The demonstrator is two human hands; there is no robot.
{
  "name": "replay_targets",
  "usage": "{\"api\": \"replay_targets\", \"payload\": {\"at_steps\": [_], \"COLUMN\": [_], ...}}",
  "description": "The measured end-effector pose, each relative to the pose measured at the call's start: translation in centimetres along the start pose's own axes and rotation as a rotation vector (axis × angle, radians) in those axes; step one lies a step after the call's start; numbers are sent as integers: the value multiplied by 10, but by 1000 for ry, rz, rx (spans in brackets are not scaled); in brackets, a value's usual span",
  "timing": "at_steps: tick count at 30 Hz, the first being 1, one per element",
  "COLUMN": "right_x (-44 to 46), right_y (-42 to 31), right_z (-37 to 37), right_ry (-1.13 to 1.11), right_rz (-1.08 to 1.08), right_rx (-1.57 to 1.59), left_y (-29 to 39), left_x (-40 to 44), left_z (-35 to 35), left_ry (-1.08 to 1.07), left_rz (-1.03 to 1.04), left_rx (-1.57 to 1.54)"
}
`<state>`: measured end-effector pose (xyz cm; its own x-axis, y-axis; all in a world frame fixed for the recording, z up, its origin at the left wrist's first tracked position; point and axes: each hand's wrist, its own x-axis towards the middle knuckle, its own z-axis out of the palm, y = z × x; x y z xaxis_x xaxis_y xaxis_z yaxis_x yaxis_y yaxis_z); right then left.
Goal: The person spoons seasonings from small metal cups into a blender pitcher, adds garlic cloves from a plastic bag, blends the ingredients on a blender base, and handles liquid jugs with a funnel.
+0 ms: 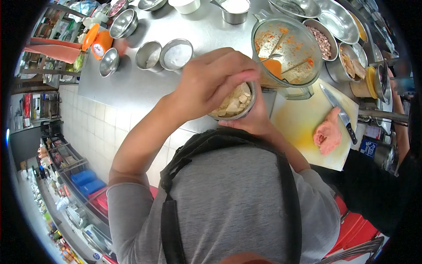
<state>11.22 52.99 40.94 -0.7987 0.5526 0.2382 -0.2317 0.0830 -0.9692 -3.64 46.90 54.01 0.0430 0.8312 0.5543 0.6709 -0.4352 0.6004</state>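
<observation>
You hold a small metal bowl (249, 107) in front of your chest, just over the near edge of the counter (132, 90). Your right hand (257, 113) grips it, with the palm and fingers wrapped around its side. The bowl is full of pale yellow lumps (235, 104), some big and some small.

Your left hand (216, 80) is right above the bowl and hides part of it from view. Its fingers are bent in, and the thumb lies near them. I cannot tell if there is anything between your fingers, and I cannot tell if they touch the lumps.

Just past your right hand is a big clear jug (314, 49). Orange bits are stuck to its inside, and an orange spatula (272, 68) is in it. To the right of that hand, a white cutting board (285, 119) has a yellow stain. On the board are a knife (340, 110) with a black handle and a soft pink lump (326, 135), just beside each other.

Past your left hand, two small metal bowls stand side by side. The left one (141, 55) has some white stuff in it, and the right one (163, 60) has a lot of white powder. Farther left is an orange scale (103, 44), with one more small metal bowl (110, 65) near it, tipped on its side.
</observation>
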Motion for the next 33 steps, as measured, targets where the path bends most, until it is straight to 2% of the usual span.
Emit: {"api": "replay_targets", "payload": {"at_steps": [2, 4, 6, 7, 8, 10, 11, 14, 15, 17, 18, 20, 23, 33], "right_x": [1, 2, 3, 3, 4, 7, 9, 10, 10, 9, 9, 10, 10, 11], "right_y": [0, -1, -1, -1, -1, -3, -4, -13, -14, -10, -8, -7, -11, -13], "right_z": [2, 3, 3, 3, 4, 7, 8, 14, 16, 16, 16, 15, 12, 5], "right_ry": [1, 3, -38, -46, -39, -38, -48, -36, -16, -9, 1, 3, 11, -15], "right_rz": [9, 20, -20, -20, -23, -26, -65, -125, -151, -139, -129, -126, -109, -86], "right_rx": [20, 39, 48, 48, 10, -27, -75, -195, -267, -250, -231, -225, -200, -96], "left_y": [3, 15, 12, 16, 16, 12, 9, 7, 3, -6, -7, -8, -12, -11], "left_x": [-10, -29, -48, -54, -61, -78, -84, -98, -104, -113, -112, -109, -104, -87], "left_z": [-14, -30, -49, -50, -50, -46, -43, -25, -21, -14, -13, -8, -14, -43], "left_ry": [139, 350, 452, 512, 520, 399, 359, 450, 451, 550, 552, 727, 818, 865], "left_rz": [81, -78, -86, -176, -178, -318, -322, -550, -551, -679, -678, -657, -691, -624], "left_rx": [-17, -265, -437, -349, -345, -11, 67, -162, -164, -417, -418, -622, -703, -701]}}
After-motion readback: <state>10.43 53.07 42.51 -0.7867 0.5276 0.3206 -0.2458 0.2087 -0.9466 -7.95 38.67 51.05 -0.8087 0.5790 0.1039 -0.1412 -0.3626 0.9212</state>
